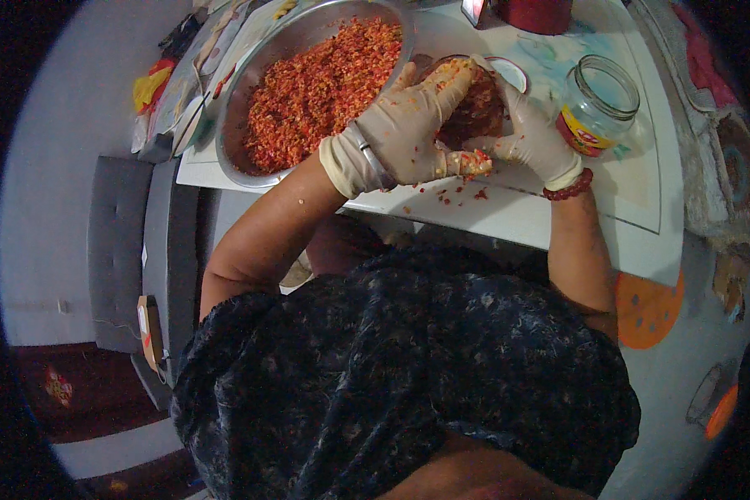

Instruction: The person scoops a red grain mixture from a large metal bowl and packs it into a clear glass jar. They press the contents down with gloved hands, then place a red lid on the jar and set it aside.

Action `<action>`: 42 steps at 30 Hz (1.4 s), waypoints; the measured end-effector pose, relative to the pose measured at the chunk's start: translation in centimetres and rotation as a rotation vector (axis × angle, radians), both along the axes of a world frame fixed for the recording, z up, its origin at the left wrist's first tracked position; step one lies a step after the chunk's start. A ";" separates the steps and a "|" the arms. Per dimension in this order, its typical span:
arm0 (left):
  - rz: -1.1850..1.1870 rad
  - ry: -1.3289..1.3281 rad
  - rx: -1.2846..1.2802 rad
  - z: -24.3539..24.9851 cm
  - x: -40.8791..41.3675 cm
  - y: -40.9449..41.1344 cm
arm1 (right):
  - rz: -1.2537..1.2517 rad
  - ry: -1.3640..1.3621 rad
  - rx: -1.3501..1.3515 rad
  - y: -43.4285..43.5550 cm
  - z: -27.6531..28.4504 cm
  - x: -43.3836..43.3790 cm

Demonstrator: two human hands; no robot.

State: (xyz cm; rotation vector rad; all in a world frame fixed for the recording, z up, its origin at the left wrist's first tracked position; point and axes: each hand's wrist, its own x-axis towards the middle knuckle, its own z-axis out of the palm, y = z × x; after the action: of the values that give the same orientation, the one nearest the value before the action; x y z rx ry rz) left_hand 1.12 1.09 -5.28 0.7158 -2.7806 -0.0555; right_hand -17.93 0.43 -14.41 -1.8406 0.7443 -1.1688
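Observation:
Both my hands wear pale, thin gloves. My right hand (531,134) curves its thumb and fingers around the right side of a round container (484,112) with dark reddish contents. Across that container's left side reaches my left hand (412,131), its fingers spread and smeared with chopped red bits and seeds. The fingers hide part of the container. To the left, a large metal basin (228,144) holds chopped red chili mixture (325,94). A glass jar (603,97) with a yellow and red label stands uncapped at the right. Behind my right hand lies a round white-rimmed lid (512,72).
Red scraps (462,195) lie on the white table (512,215) near its front edge. A dark red container (537,14) stands at the back. A bowl (190,128) with a thin utensil is left of the basin. An orange stool seat (650,309) sits below the table's right corner.

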 end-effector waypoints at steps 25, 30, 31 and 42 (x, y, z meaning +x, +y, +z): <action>-0.090 0.044 0.137 1.4 1.5 -1.5 | 0.175 -0.255 0.111 1.0 1.5 0.9; -0.119 0.056 0.041 1.2 2.9 -1.4 | 0.061 -0.111 0.066 0.6 0.9 0.4; -0.134 0.033 0.033 1.1 2.9 -1.0 | 0.033 -0.063 0.040 0.6 1.0 0.3; -0.147 -0.155 -0.045 0.2 2.0 0.1 | 0.017 -0.047 0.023 0.4 0.6 0.3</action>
State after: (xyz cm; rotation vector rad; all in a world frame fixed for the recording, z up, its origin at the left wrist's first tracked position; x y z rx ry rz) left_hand 3.10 1.18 -5.04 0.5248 -2.9678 0.0347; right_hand -17.63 0.85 -13.83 -1.7912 0.7115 -1.1845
